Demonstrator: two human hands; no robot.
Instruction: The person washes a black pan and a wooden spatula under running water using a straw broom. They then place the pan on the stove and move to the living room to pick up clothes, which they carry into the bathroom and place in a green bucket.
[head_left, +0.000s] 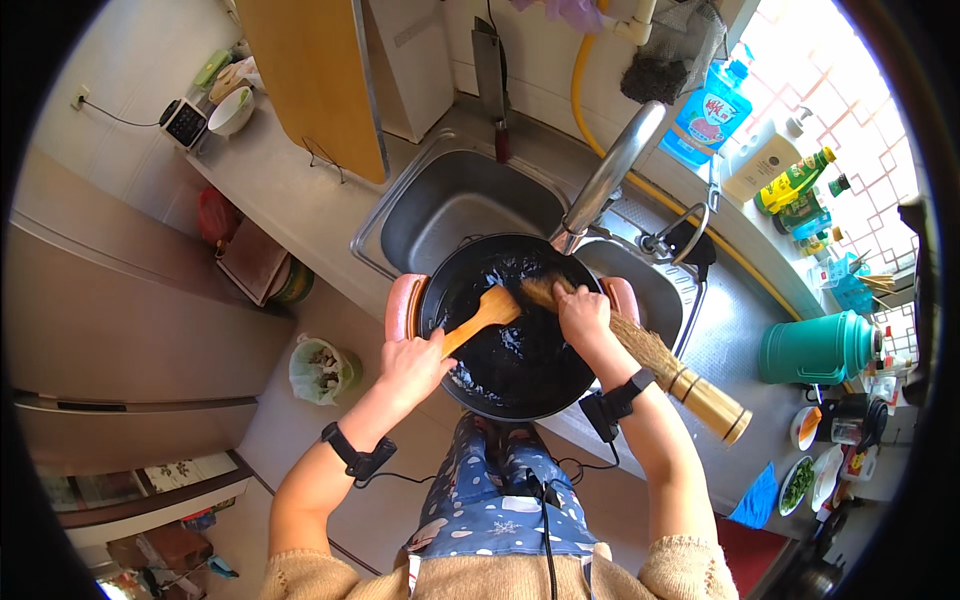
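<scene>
A black wok (502, 375) with pink-covered side handles rests over the front of the steel sink (450, 202), under the curved faucet (615, 165); water glints inside it. My left hand (412, 367) grips the handle of a wooden spatula (497, 306), whose blade is over the wok's middle. In the wok's upper right, my right hand (583, 311) has its fingers on the bristle end of a bamboo brush (645, 345). The brush's bound end extends to the lower right, beside my forearm. Whether my right fingers close around the bristles cannot be told.
A wooden board (315, 82) stands upright at the upper left. A cleaver (489, 71) hangs behind the sink. Bottles, including blue detergent (709, 112), line the windowsill. A green thermos (814, 346) and a blue cloth (754, 496) are at right. On the floor is a lined bin (324, 371).
</scene>
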